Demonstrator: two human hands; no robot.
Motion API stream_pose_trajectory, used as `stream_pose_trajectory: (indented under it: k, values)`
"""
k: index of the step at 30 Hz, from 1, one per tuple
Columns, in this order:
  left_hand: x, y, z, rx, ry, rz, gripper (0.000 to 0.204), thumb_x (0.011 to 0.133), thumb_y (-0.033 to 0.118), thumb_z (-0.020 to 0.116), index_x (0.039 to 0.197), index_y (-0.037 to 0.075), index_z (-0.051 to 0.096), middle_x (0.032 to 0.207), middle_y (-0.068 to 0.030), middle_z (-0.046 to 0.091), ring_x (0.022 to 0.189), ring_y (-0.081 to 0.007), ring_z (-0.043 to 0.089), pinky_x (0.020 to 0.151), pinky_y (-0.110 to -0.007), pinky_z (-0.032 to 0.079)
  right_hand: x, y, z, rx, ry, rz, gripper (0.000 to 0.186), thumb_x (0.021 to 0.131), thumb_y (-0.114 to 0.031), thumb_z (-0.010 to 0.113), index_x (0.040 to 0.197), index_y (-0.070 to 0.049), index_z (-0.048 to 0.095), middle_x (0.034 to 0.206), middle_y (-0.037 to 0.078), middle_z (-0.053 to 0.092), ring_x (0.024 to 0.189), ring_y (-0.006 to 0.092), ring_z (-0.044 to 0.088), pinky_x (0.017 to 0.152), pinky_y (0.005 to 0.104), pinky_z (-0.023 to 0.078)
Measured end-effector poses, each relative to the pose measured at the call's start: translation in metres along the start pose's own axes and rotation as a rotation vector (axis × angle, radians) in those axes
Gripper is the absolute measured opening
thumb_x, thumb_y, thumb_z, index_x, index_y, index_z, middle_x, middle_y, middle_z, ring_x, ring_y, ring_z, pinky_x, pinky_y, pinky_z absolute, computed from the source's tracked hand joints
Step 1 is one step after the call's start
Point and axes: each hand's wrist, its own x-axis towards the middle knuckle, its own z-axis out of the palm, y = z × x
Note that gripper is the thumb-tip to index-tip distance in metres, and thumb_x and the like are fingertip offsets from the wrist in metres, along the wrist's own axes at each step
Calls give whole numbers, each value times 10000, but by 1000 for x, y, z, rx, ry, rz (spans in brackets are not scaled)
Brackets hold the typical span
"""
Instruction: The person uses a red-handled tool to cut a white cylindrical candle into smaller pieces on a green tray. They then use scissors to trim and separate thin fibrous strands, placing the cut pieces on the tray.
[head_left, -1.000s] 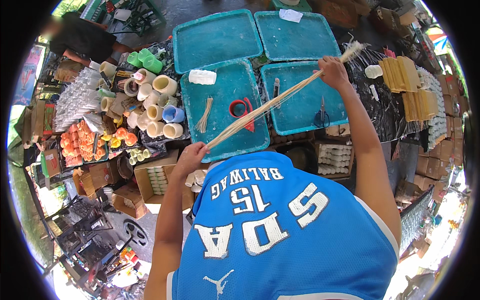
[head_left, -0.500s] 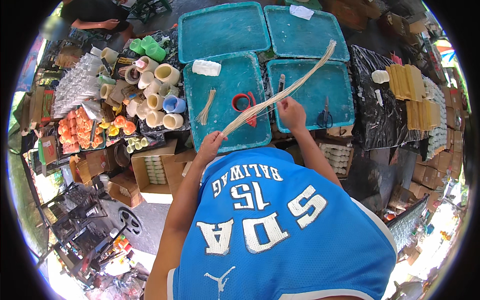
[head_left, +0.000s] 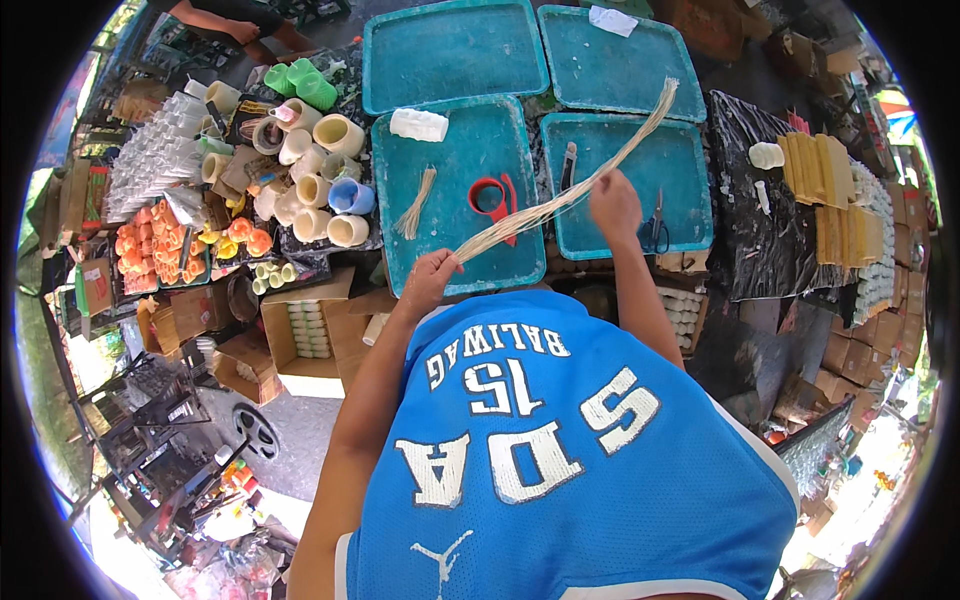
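Note:
A long bundle of thin cream strings stretches diagonally over the teal trays. Its near left end is pinched in my left hand, close to the front of the left tray. My right hand is closed around the bundle about midway, above the right tray, and the far end fans out past it. Beneath the strings lies a red tape dispenser. A shorter tied bundle of strings rests to its left. Beside my right hand are a utility knife and dark-handled scissors.
A white ridged cylinder lies on the near left tray. Left stand cream tubes, orange pieces and white pieces. Yellow slabs sit right on black plastic. An open carton is below; a person's arm shows far left.
My right hand has moved up and right along the bundle, from just beneath it to closed around it. My left hand keeps its end. The whole view has shifted slightly.

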Motion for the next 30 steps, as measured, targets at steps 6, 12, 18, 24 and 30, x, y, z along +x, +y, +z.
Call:
stream_pose_trajectory:
  k: [6,12,18,24,30]
  values:
    - [-3,0,1,-214,-83,-50,266,1070,264,570,953,55,686,656,87,440,570,-24,367,517,-236,285,-45,130,12,-499,-56,271,418,936,-314,723,1219,-44,575,1287,180,585,1178,394,628,938,488,566]
    - [-5,6,3,29,13,25,235,1072,245,594,992,37,670,698,95,453,614,-20,363,555,-236,284,-48,135,15,-378,71,299,458,951,-320,719,1245,-23,531,1299,182,537,1194,402,615,942,485,575]
    - [-2,-4,2,48,54,16,261,1062,265,611,943,38,662,698,82,472,633,-28,380,564,-255,296,-26,146,15,-318,94,522,495,971,-327,691,1276,10,496,1355,222,488,1199,400,618,967,487,568]
    - [1,-10,-2,-18,26,-20,294,1066,285,599,932,35,677,665,71,464,614,-39,394,558,-265,308,-17,155,8,-337,49,528,529,986,-328,665,1345,15,485,1430,207,469,1293,384,562,1034,483,536]
    - [1,-11,-5,-186,-55,-92,285,1077,268,580,952,41,698,667,82,448,603,-32,374,554,-250,300,-12,151,8,-433,-35,522,585,1006,-388,632,1410,10,488,1518,184,436,1411,360,448,1112,495,473]
